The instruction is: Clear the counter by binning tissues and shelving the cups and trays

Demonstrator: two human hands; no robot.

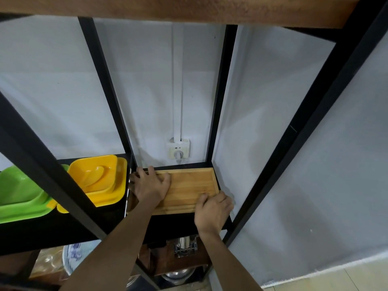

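A wooden tray (190,185) lies flat on the black shelf (174,222) of a metal rack, close to the wall. My left hand (150,185) rests palm down on the tray's left part with fingers spread. My right hand (213,211) grips the tray's near right corner, thumb on top. No cups or tissues are in sight.
Yellow dishes (100,181) and green dishes (19,196) are stacked on the shelf section to the left. Black rack posts (105,80) frame the bay. A wall socket (179,151) sits behind the tray. Metal bowls (178,277) and a plate (72,257) fill lower shelves.
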